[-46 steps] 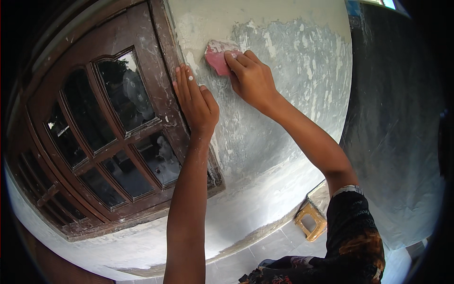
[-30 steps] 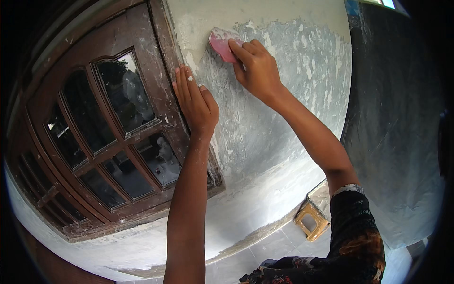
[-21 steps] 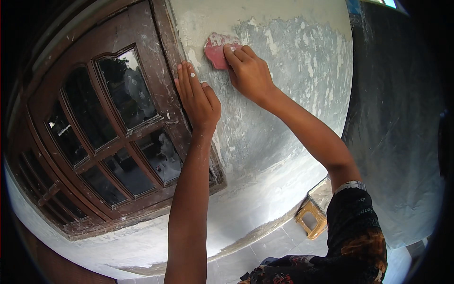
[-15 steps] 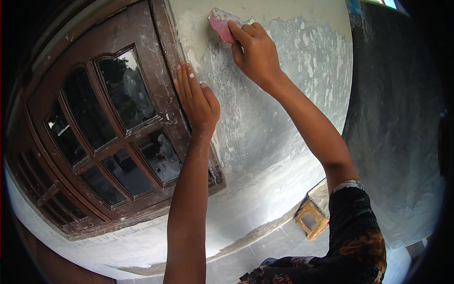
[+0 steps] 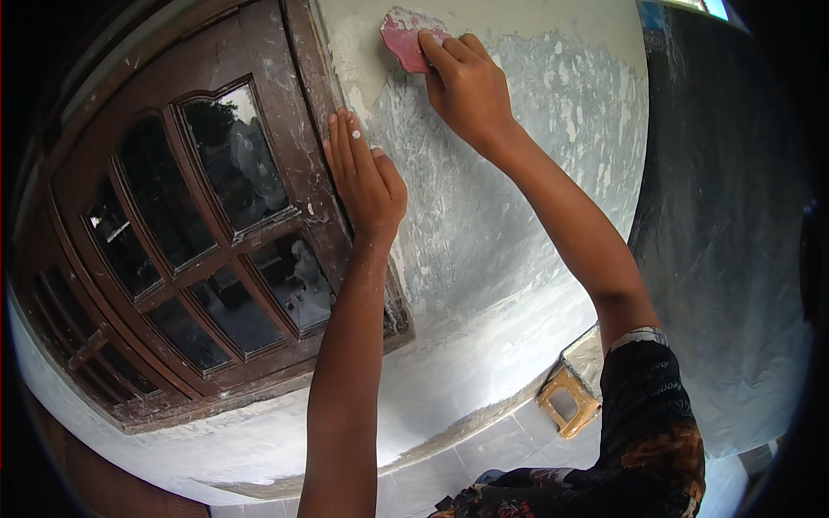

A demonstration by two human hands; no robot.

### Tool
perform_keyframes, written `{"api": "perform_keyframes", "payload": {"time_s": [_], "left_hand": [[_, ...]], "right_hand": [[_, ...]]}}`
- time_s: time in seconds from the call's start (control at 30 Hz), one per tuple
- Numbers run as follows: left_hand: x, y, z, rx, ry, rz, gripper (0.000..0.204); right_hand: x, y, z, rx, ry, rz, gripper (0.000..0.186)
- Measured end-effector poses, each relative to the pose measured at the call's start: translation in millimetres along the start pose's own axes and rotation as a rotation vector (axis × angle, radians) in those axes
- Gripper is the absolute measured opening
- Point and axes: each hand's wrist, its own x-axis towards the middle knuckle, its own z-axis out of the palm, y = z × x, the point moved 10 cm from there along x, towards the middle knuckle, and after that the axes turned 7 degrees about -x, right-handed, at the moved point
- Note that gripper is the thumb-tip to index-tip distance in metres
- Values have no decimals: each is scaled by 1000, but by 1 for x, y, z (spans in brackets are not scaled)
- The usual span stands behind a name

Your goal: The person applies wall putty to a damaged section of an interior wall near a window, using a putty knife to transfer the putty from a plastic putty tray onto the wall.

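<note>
Against the upper wall [image 5: 509, 190], my right hand [image 5: 473, 91] pinches a flat pink putty scraper [image 5: 404, 50] smeared with pale putty. The scraper lies by the border between a smooth cream coat and rough grey, patchy plaster. My left hand [image 5: 367, 177] rests with straight fingers laid along the brown wooden window frame [image 5: 319, 129] and the wall edge beside it. Nothing shows in that hand, and a white blob sticks to one finger. The scraper's near edge is partly hidden by my right fingers.
On the left is a brown window [image 5: 207, 198] with several glass panes and white splashes on the wood. A yellowish-brown stool [image 5: 570, 401] stands low on the right, on the grey tiled floor [image 5: 492, 445]. Dark sheeting [image 5: 725, 216] hangs along the right side.
The scraper and my right hand have barely shifted, staying near the top of the wall. My left hand stays at the window frame. The whole view has moved slightly.
</note>
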Motion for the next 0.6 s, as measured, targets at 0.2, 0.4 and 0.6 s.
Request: {"api": "perform_keyframes", "payload": {"time_s": [0.2,0.4,0.6], "left_hand": [[-2,-4,-1,-5,-14,-21,52],[-1,-2,-2,-11,-1,0,51],[-2,-1,1,-13,4,10,50]], "right_hand": [[-55,-29,29,-14,-146,-113,52],[-15,-20,0,32,-55,-34,47],[-33,-18,33,-70,-83,-119,47]]}}
